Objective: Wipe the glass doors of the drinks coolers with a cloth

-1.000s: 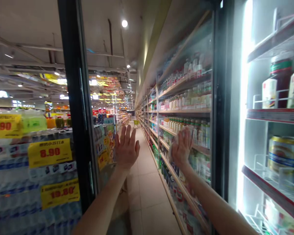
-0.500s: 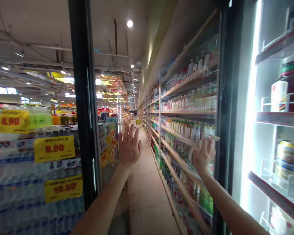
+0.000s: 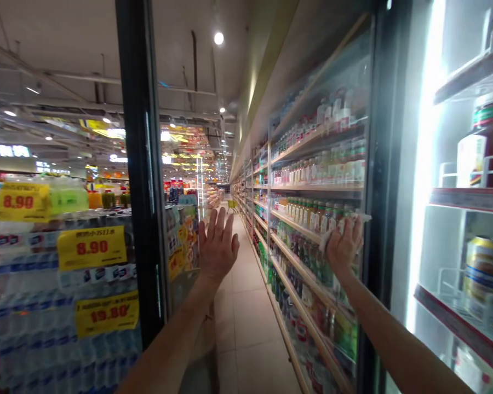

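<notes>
The cloth (image 3: 325, 241) is held under the right hand (image 3: 345, 243) at the glass door (image 3: 137, 164); presumably soft and light, it is best pinned by its middle; the left hand (image 3: 218, 249) is spread open

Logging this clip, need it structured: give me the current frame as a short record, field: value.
Left hand: open, fingers spread, palm toward the glass
Right hand: over a white cloth, at the glass; grip hidden
Black door frame: upright, around the glass
Seen in the glass: aisle floor, shelved bottles
Image right: lit cooler shelves, including a can
Image left: yellow price sign among packed bottles
</notes>
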`<state>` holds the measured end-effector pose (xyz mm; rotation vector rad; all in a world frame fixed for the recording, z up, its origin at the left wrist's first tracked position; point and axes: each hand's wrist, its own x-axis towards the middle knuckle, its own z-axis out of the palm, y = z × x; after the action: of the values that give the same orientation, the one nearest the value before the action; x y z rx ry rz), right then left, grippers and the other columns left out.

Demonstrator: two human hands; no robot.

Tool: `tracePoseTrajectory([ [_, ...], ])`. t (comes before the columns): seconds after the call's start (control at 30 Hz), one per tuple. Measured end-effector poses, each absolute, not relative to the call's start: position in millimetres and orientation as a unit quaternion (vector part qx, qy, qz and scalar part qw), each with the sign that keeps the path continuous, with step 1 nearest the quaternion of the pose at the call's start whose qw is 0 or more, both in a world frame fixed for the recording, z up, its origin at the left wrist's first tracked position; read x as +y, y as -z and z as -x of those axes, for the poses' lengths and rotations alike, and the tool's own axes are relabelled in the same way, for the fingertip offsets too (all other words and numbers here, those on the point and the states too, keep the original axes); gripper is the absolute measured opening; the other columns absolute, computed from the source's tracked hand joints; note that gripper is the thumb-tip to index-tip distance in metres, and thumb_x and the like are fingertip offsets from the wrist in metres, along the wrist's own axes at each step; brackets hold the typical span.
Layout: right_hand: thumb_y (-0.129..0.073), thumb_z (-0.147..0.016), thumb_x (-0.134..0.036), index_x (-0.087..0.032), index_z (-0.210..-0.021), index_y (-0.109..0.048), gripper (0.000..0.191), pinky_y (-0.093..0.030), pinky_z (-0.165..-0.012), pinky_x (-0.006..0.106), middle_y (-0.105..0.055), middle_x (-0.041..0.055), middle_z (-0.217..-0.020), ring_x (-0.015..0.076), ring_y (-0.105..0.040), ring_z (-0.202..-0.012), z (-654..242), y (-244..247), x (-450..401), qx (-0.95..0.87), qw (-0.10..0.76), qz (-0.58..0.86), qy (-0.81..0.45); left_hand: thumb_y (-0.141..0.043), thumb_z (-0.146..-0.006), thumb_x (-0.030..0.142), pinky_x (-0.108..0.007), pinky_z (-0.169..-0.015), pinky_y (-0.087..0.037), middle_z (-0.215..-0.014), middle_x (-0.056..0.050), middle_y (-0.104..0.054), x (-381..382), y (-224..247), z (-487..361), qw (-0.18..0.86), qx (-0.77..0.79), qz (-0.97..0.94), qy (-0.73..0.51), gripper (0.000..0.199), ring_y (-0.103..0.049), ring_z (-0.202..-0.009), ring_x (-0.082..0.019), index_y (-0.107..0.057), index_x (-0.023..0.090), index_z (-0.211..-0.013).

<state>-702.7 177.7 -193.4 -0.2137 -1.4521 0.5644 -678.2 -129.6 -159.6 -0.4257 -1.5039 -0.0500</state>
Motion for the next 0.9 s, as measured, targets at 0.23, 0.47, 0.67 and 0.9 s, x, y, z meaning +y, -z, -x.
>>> tracePoseTrajectory([
  [0.23, -0.042, -0.080, -0.025, -0.022, -0.131, -0.042, 0.051, -0.018, -0.109, 0.050, -0.040, 0.0093, -0.140, 0.0255, -0.024, -0.136, 694.8, 200.6, 107.1, -0.709, 0.674, -0.205, -0.024, -0.044, -0.086, 0.026, -0.043, -0.112, -0.011, -0.141, -0.012, -0.037, -131.4, 158.9, 677.7, 0.711, -0.674, 0.201, 0.030, 0.052, -0.022, -0.136, -0.022, -0.035, 0.017, -0.136],
  [0.47, -0.035, -0.084, -0.029, -0.015, -0.131, -0.042, 0.050, -0.022, -0.103, 0.058, -0.034, 0.0170, -0.143, 0.0297, -0.028, -0.133, 706.8, 173.2, 171.1, -0.656, 0.727, 0.018, -0.201, -0.044, -0.086, 0.025, -0.045, -0.112, -0.013, -0.141, -0.012, -0.037, -130.9, 160.3, 674.1, 0.705, -0.682, 0.194, 0.021, 0.050, -0.021, -0.136, -0.022, -0.037, 0.016, -0.134],
  [0.67, -0.036, -0.083, -0.029, -0.016, -0.131, -0.044, 0.051, -0.019, -0.107, 0.054, -0.036, 0.0131, -0.142, 0.0275, -0.022, -0.136, 703.2, 145.2, 128.7, -0.679, 0.717, -0.064, -0.143, -0.045, -0.086, 0.024, -0.045, -0.112, -0.014, -0.140, -0.013, -0.038, -131.6, 160.0, 676.5, 0.711, -0.675, 0.196, 0.019, 0.050, -0.022, -0.136, -0.022, -0.038, 0.016, -0.134],
  [0.9, -0.040, -0.081, -0.028, -0.020, -0.127, -0.049, 0.047, -0.017, -0.108, 0.050, -0.043, 0.0099, -0.137, 0.0256, -0.027, -0.134, 701.7, 148.6, 129.9, -0.688, 0.704, -0.173, -0.034, -0.044, -0.086, 0.026, -0.044, -0.112, -0.013, -0.141, -0.011, -0.037, -134.3, 159.8, 678.2, 0.705, -0.680, 0.202, 0.026, 0.050, -0.023, -0.136, -0.022, -0.036, 0.018, -0.135],
])
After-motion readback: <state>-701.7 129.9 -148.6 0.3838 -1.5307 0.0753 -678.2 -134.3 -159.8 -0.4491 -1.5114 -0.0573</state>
